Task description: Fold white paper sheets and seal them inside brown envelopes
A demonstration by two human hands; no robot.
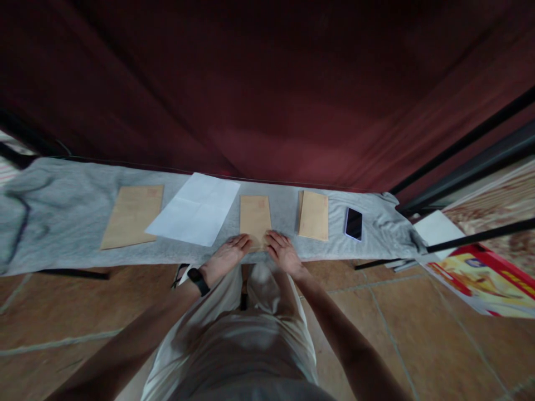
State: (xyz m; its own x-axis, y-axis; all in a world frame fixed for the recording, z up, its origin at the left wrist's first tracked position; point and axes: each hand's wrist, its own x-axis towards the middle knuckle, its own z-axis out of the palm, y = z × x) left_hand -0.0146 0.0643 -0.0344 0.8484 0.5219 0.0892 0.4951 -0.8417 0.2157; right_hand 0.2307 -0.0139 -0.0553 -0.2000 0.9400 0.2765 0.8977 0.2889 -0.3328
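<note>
A brown envelope (254,216) lies in the middle of a grey cloth (67,211). My left hand (231,252) and my right hand (282,250) both press flat on its near end, fingers spread over the lower edge. A black band sits on my left wrist. A white sheet of paper (195,209) with fold creases lies just left of the envelope. A second brown envelope (132,216) lies further left. A small stack of brown envelopes (314,215) lies to the right.
A black phone (354,223) rests on the cloth at the right. A dark red curtain (267,89) hangs behind. Black metal bars (468,142) cross at the right, above a colourful printed box (485,275) and white paper on the tiled floor (418,334).
</note>
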